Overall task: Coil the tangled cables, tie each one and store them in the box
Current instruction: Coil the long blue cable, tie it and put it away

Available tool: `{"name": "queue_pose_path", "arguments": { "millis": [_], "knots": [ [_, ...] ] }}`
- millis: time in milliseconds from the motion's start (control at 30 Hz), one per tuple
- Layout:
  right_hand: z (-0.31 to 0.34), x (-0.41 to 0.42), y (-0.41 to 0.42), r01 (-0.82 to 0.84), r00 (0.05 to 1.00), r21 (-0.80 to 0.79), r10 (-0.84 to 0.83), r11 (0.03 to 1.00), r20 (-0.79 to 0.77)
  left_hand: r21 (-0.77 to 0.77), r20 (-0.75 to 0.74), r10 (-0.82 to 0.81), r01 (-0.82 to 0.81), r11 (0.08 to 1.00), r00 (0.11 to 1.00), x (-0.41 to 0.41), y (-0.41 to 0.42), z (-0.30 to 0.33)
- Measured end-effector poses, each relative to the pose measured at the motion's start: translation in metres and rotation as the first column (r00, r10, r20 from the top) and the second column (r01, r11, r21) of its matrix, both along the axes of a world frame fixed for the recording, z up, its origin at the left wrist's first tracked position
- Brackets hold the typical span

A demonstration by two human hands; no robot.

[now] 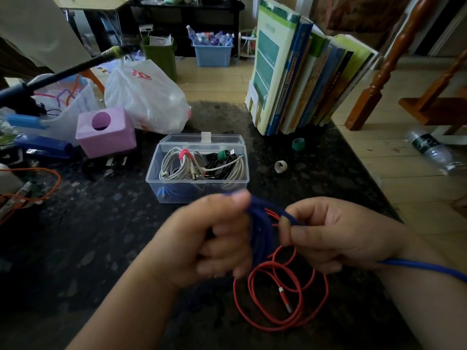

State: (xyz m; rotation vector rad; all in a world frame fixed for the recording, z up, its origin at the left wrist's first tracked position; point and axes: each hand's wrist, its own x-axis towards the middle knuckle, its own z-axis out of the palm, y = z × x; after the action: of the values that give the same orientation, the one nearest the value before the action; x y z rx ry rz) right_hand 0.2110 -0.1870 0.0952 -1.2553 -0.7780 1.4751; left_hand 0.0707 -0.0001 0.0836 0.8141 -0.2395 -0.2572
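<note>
Left hand (pixel 217 238) grips a coiled dark-blue cable (pixel 262 233); right hand (pixel 328 236) pinches its strand, apparently mid-wrap. Loose red cable (pixel 280 296) lies beneath on the dark speckled worktop (pixel 101 236). Clear plastic box (pixel 197 170), lid open, holds tied cables.
</note>
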Motion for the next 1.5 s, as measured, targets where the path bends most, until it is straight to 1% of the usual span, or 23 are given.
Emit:
{"name": "queue_pose_path", "arguments": {
  "millis": [100, 133, 200, 233, 300, 400, 433, 500, 567, 600, 700, 800, 867, 900, 933, 1033, 1100, 1167, 1267, 1333, 1400, 1433, 1500],
  "knots": [
    [-0.011, -0.01, 0.009, 0.207, 0.96, -0.029, -0.197, 0.978, 0.2, -0.402, 0.003, 0.073, -0.065, 0.913, 0.997, 0.003, 0.006, 0.006],
    [-0.016, -0.016, 0.014, 0.281, 0.922, -0.024, -0.263, 0.96, 0.284, -0.454, -0.008, 0.142, -0.13, 0.881, 0.99, 0.004, 0.007, 0.009],
    [-0.023, -0.033, 0.022, 0.325, 0.799, 0.006, -0.278, 0.946, 0.534, -0.432, -0.063, 0.316, -0.311, 0.847, 0.947, 0.004, 0.01, 0.013],
    [-0.026, -0.043, 0.025, 0.279, 0.724, 0.011, -0.218, 0.96, 0.654, -0.373, -0.089, 0.405, -0.407, 0.834, 0.91, 0.005, 0.011, 0.013],
    [-0.027, -0.065, 0.03, 0.154, 0.645, -0.044, -0.067, 0.987, 0.761, -0.229, -0.12, 0.547, -0.559, 0.797, 0.829, 0.01, 0.012, 0.011],
    [-0.015, -0.093, 0.034, 0.05, 0.662, -0.157, 0.085, 0.986, 0.744, 0.125, -0.078, 0.698, -0.687, 0.716, 0.712, 0.022, 0.004, 0.008],
    [-0.007, -0.097, 0.034, 0.038, 0.667, -0.169, 0.101, 0.985, 0.738, 0.297, -0.007, 0.743, -0.708, 0.64, 0.669, 0.024, 0.004, 0.004],
    [0.01, -0.097, 0.032, 0.046, 0.667, -0.157, 0.087, 0.986, 0.74, 0.6, 0.231, 0.734, -0.687, 0.409, 0.639, 0.022, 0.005, -0.005],
    [0.026, -0.092, 0.025, 0.052, 0.671, -0.119, 0.053, 0.992, 0.739, 0.743, 0.421, 0.595, -0.636, 0.207, 0.685, 0.015, 0.007, -0.014],
    [0.032, -0.089, 0.021, 0.061, 0.658, -0.083, 0.023, 0.995, 0.753, 0.772, 0.427, 0.553, -0.607, 0.189, 0.715, 0.012, 0.009, -0.016],
    [0.044, -0.078, 0.012, 0.129, 0.542, 0.138, -0.186, 0.982, 0.819, 0.768, 0.247, 0.498, -0.481, 0.422, 0.831, 0.006, 0.004, -0.018],
    [0.046, -0.06, 0.006, 0.269, 0.373, 0.399, -0.477, 0.876, 0.796, 0.779, 0.093, 0.35, -0.287, 0.557, 0.932, 0.001, -0.01, -0.007],
    [0.039, -0.046, 0.006, 0.386, 0.273, 0.473, -0.588, 0.792, 0.762, 0.73, 0.048, 0.355, -0.276, 0.626, 0.934, 0.006, -0.02, 0.004],
    [0.034, -0.04, 0.008, 0.443, 0.265, 0.456, -0.599, 0.772, 0.756, 0.663, 0.085, 0.367, -0.327, 0.673, 0.926, 0.002, -0.019, 0.003],
    [0.027, -0.036, 0.011, 0.489, 0.263, 0.405, -0.573, 0.773, 0.777, 0.588, 0.05, 0.441, -0.384, 0.712, 0.896, 0.006, -0.02, 0.007],
    [0.002, -0.035, 0.017, 0.498, 0.27, 0.205, -0.376, 0.842, 0.886, 0.233, -0.094, 0.398, -0.368, 0.9, 0.913, 0.017, -0.025, 0.014],
    [-0.012, -0.045, 0.022, 0.465, 0.308, 0.072, -0.238, 0.882, 0.921, 0.032, -0.174, 0.461, -0.463, 0.886, 0.87, 0.01, -0.017, 0.013],
    [-0.021, -0.055, 0.023, 0.413, 0.341, -0.055, -0.098, 0.909, 0.935, 0.008, -0.172, 0.586, -0.593, 0.805, 0.792, 0.014, -0.008, 0.013],
    [-0.019, -0.074, 0.028, 0.237, 0.389, -0.215, 0.11, 0.947, 0.915, 0.155, -0.096, 0.729, -0.713, 0.684, 0.678, 0.021, 0.003, 0.009],
    [-0.011, -0.087, 0.031, 0.15, 0.386, -0.268, 0.193, 0.951, 0.902, 0.343, -0.031, 0.796, -0.742, 0.576, 0.604, 0.026, 0.004, 0.0],
    [0.003, -0.092, 0.03, 0.179, 0.328, -0.249, 0.181, 0.952, 0.927, 0.543, 0.069, 0.804, -0.698, 0.467, 0.591, 0.029, -0.001, -0.007],
    [0.009, -0.091, 0.029, 0.215, 0.259, -0.195, 0.137, 0.957, 0.956, 0.617, 0.113, 0.782, -0.66, 0.429, 0.613, 0.029, -0.003, -0.011],
    [0.018, -0.082, 0.024, 0.241, 0.05, 0.045, -0.059, 0.97, 0.997, 0.716, 0.195, 0.684, -0.578, 0.391, 0.703, 0.024, -0.006, -0.019]
  ]
}}
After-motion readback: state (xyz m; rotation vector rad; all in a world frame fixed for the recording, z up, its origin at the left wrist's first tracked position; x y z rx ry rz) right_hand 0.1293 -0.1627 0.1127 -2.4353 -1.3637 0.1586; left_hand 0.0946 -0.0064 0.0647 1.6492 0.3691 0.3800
